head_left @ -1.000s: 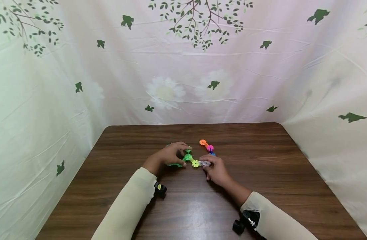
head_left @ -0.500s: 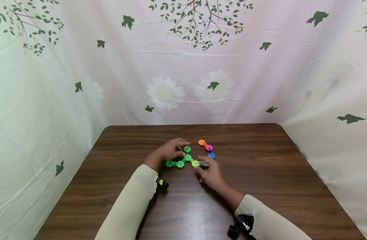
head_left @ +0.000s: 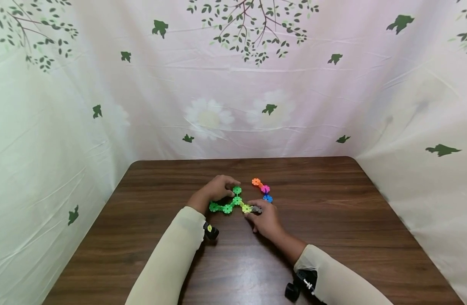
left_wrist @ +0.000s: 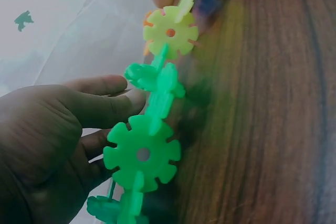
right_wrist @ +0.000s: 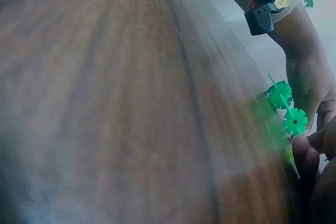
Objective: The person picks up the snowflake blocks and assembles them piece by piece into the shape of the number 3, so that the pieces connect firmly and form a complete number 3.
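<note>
A chain of interlocking notched plastic discs lies on the table, with green discs (head_left: 227, 209) at its left. My left hand (head_left: 215, 189) curls its thumb and forefinger about the upper green disc (head_left: 237, 190) of a short branch; the left wrist view shows the thumb tip close against the green pieces (left_wrist: 143, 153). My right hand (head_left: 268, 219) pinches the chain by the yellow disc (head_left: 246, 209) and the grey discs (head_left: 256, 209), which its fingers partly cover. Beyond that hand, the chain shows a blue disc (head_left: 268, 198), a pink disc (head_left: 265, 189) and an orange disc (head_left: 256, 181).
The brown wooden table (head_left: 161, 262) has rounded far corners. A pale printed curtain (head_left: 233, 84) hangs behind it and along both sides. Black wrist cameras are strapped to the left sleeve (head_left: 162, 258) and the right sleeve (head_left: 340, 275).
My right hand has moved a little left along the chain, from the grey discs to the yellow one. My left hand has drawn back slightly, uncovering the lower green discs.
</note>
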`<state>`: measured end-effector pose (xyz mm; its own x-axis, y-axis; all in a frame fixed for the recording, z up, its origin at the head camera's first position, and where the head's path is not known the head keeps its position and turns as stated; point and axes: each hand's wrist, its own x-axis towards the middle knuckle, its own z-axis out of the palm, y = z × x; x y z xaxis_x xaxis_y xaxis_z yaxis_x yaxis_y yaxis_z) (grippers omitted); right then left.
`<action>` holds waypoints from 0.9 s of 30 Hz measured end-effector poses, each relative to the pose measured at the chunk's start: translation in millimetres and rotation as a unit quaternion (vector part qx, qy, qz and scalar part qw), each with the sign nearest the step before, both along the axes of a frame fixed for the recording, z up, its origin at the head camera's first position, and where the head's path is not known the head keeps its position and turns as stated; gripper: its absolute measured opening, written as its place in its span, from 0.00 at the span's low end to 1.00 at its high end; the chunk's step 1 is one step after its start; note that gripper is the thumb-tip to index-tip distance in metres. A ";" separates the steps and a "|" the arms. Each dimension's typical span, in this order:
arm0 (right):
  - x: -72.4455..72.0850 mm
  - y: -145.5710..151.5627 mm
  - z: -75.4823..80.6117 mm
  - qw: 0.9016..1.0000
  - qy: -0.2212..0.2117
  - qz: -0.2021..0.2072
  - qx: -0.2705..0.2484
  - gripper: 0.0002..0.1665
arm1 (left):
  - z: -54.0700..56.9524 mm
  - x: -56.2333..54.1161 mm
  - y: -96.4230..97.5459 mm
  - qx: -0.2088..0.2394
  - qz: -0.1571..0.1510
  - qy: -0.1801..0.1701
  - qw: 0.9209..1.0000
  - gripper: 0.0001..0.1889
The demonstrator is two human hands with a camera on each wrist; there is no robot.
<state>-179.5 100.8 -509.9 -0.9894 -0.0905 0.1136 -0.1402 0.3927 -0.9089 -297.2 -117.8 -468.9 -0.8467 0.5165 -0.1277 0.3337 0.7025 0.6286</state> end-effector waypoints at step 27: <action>-40.9 35.5 8.9 0.991 0.041 0.118 -0.051 0.32 | -4.3 15.5 -12.4 0.091 0.043 0.047 0.994 0.17</action>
